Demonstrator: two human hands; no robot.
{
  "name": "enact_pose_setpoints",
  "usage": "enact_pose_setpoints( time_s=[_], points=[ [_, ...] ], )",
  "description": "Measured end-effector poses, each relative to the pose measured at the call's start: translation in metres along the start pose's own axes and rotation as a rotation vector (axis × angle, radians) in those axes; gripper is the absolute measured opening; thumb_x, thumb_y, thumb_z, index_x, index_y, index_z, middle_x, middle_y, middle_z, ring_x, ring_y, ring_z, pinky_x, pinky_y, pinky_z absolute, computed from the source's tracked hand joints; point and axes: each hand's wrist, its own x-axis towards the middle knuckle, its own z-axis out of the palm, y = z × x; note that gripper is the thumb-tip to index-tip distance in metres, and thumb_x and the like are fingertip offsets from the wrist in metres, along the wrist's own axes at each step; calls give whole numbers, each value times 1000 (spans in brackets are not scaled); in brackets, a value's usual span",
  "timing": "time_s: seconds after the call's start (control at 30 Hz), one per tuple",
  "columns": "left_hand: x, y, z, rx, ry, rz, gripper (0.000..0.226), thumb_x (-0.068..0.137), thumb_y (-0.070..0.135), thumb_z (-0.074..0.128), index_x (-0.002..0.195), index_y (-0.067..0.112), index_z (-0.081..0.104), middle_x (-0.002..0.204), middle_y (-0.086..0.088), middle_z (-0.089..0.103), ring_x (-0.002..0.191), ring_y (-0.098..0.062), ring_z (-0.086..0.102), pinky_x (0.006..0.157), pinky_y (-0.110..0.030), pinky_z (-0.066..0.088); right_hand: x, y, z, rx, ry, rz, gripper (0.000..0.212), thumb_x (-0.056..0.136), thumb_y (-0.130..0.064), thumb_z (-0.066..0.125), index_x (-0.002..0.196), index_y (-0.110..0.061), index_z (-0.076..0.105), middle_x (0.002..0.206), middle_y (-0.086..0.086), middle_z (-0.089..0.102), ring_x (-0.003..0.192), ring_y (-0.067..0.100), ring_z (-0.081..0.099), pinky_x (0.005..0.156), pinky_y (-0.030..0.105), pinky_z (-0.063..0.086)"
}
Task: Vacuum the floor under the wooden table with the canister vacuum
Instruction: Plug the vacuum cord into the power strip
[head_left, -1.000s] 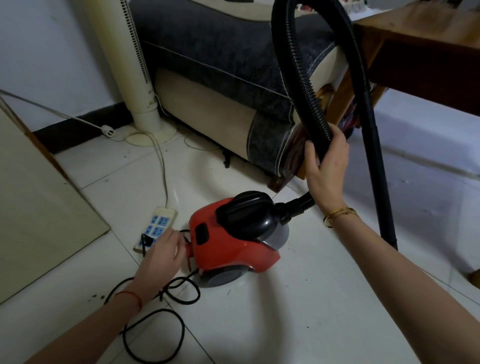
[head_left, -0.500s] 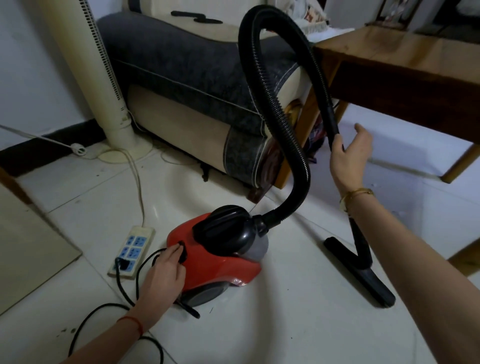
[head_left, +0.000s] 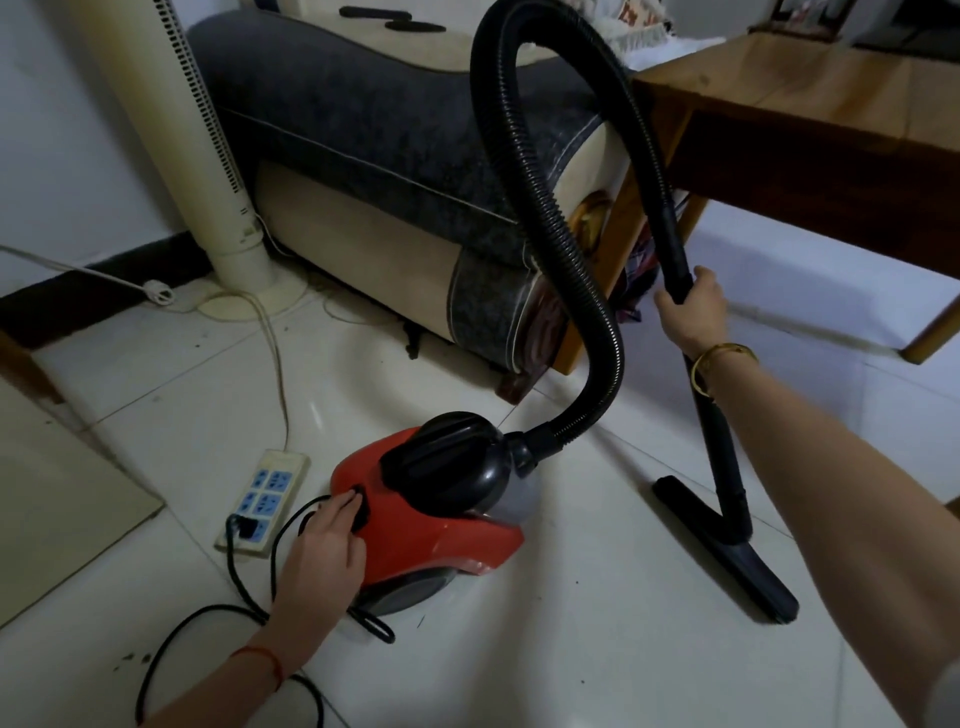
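Item: vacuum (head_left: 431, 514), red canister with black top, standing on the white tile floor (head_left: 571, 649) just in front of the sofa (head_left: 374, 135). Translucent grey dust bin at its front; contents cannot be told.

Hose (head_left: 545, 218): black, ribbed, rising from the canister's front in a high loop and joining the wand (head_left: 722, 452).

Nozzle (head_left: 727, 551): flat, black, resting on the floor, near the table (head_left: 810, 109) but not under it.

Left hand (head_left: 324, 556): fingertips pressing the black switch on the canister's rear, fingers bent.

Right hand (head_left: 693, 306): curled round the wand's upper end, gripping it.

Power strip (head_left: 265, 499): on the floor left of the canister, one black plug in its near socket; the cord (head_left: 244, 577) trails across the tiles.

Tower fan (head_left: 171, 130): upright at the sofa's left end.
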Motion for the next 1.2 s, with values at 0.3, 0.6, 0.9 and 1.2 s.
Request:
enact_pose_setpoints(
  time_s=[0.3,0.6,0.9,1.2],
  points=[
    [-4,2,-5,30,22,7,55,83,17,37,132,-1,55,135,-11,54,118,-26,55,100,-33,42,3,3,12,-119,25,33,58,90,-30,52,137,-1,34,136,22,34,122,41,39,104,52,38],
    [-2,-7,-6,25,-42,51,51,88,10,45,138,5,49,142,-7,47,120,-22,53,101,-31,43,-9,-7,16,123,17,118,39,89,-11,55,123,-3,39,128,19,39,108,35,51,87,38,49],
    [-2,-13,-5,-9,-80,56,56,89,-2,46,144,8,41,147,-6,41,124,-20,49,105,-24,35,-59,-51,33,373,-20,-187,43,92,-11,51,132,-19,40,126,8,52,113,24,55,99,44,48],
    [3,-11,0,40,-29,72,59,78,-15,51,135,4,53,132,-11,56,119,-28,54,107,-37,41,-75,-68,36,489,73,-226,46,90,-10,52,132,-21,39,132,2,48,124,17,46,108,44,40]
  ],
)
